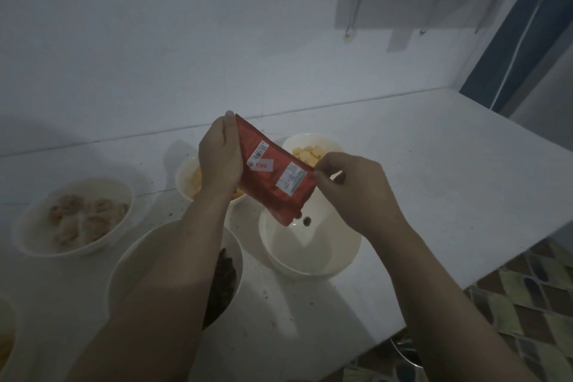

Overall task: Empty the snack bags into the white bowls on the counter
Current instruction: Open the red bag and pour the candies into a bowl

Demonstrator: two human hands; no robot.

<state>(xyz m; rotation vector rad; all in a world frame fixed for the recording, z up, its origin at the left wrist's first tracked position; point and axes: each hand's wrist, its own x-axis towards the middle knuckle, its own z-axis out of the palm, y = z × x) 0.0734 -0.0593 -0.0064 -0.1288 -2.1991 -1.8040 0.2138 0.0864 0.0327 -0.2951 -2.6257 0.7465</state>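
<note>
A red snack bag [269,177] hangs tilted with its open mouth downward over a white bowl [310,254]. My left hand [220,161] grips the bag's upper end. My right hand [350,186] pinches its right corner. A small dark piece [307,221] is at the bag's mouth, just above the bowl's inside, which otherwise looks bare. Behind stand a bowl of yellow chips [310,141] and another bowl with yellow snacks [186,177], partly hidden by my left hand. A bowl with dark snacks [136,251] lies under my left forearm.
A bowl of pale brown pieces [73,217] sits at the left on the white counter [434,170]. Another bowl edge [7,338] shows at the far left bottom. The counter's right edge drops to a patterned tiled floor [527,295]. A white wall rises behind.
</note>
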